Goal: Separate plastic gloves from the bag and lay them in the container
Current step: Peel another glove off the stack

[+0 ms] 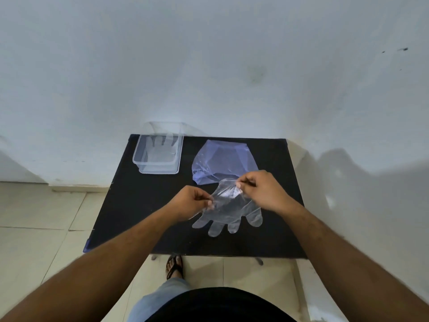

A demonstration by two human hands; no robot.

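Observation:
A clear plastic glove (229,214) hangs over the black table (139,205), its fingers pointing toward me. My left hand (192,201) pinches the glove's cuff on the left side. My right hand (262,191) pinches the cuff on the right, slightly higher. Behind the glove lies a bluish translucent bag (222,161), crumpled and touching the glove's cuff end. At the table's back left stands a clear rectangular container (139,162) with one glove (160,149) lying flat inside.
The small table stands against a white wall (209,66). Tiled floor (34,217) lies to the left and below. My sandalled foot (174,267) shows under the table's near edge.

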